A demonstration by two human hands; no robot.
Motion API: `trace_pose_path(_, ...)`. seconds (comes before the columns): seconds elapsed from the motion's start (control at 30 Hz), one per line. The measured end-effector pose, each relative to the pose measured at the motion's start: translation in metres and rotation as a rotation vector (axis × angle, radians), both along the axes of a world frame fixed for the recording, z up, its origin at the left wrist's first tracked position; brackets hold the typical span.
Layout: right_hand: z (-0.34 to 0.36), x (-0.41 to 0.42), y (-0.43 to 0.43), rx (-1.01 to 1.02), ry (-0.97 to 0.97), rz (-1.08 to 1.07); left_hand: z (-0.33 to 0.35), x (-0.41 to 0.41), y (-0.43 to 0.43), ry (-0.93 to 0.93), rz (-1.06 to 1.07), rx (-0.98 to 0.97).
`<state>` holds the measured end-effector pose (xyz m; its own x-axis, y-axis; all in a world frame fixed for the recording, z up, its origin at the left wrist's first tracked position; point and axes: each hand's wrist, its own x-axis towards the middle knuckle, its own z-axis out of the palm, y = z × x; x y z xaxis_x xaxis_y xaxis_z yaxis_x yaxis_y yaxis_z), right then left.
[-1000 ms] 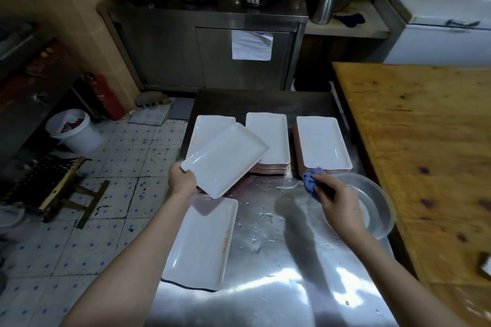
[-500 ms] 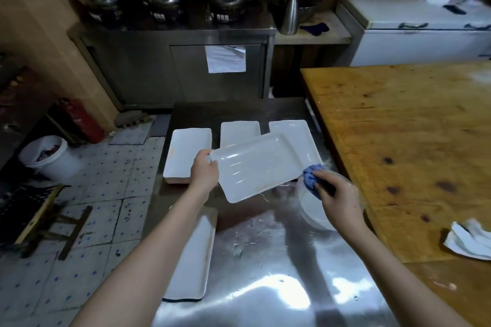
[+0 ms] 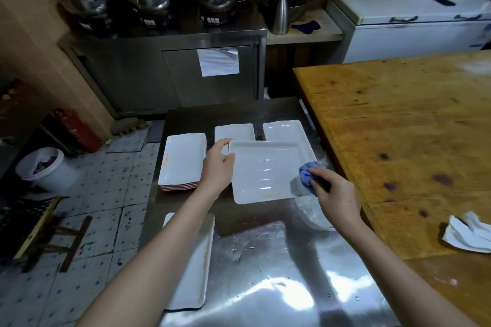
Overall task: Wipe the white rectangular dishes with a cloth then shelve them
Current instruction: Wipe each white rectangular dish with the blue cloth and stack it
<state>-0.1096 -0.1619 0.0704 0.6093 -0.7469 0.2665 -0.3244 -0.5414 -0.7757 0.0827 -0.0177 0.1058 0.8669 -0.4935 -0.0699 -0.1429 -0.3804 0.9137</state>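
Note:
My left hand (image 3: 218,167) grips the left edge of a white rectangular dish (image 3: 265,171), held above the steel table with its inside facing me. My right hand (image 3: 336,194) holds a bunched blue cloth (image 3: 308,172) against the dish's right rim. Behind the held dish sit three stacks of white dishes: a left stack (image 3: 183,162), a middle stack (image 3: 233,131) and a right stack (image 3: 283,129). One more white dish (image 3: 196,268) lies flat near the table's front left edge, partly under my left forearm.
A clear bowl (image 3: 316,216) stands on the wet steel table (image 3: 265,273) under my right wrist. A wooden table (image 3: 398,127) with a white rag (image 3: 467,233) lies to the right. A white bucket (image 3: 45,170) and a stool (image 3: 47,236) are on the tiled floor at left.
My left hand has swung the dish to the right and turned it square toward me. The blue cloth in my right hand now touches the dish's right rim.

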Motion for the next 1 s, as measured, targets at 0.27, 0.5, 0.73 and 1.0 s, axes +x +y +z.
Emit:
trace_pose_path(0.27, -0.003, 0.017, 0.003, 0.015, 0.011, 0.033, 0.014, -0.008, 0.008, 0.011, -0.065, -0.091)
trace_pose_path(0.5, 0.005, 0.025, -0.004, -0.019, 0.011, -0.016, 0.014, -0.010, 0.018, 0.003, -0.122, -0.061)
trace_pose_path(0.73, 0.010, 0.039, 0.011, 0.004, -0.052, -0.049, 0.015, -0.017, 0.019, 0.070, -0.147, -0.068)
trace_pose_path(1.0, 0.016, 0.074, 0.062, 0.019, -0.157, 0.035, 0.003, -0.028, 0.011, 0.054, -0.121, -0.007)
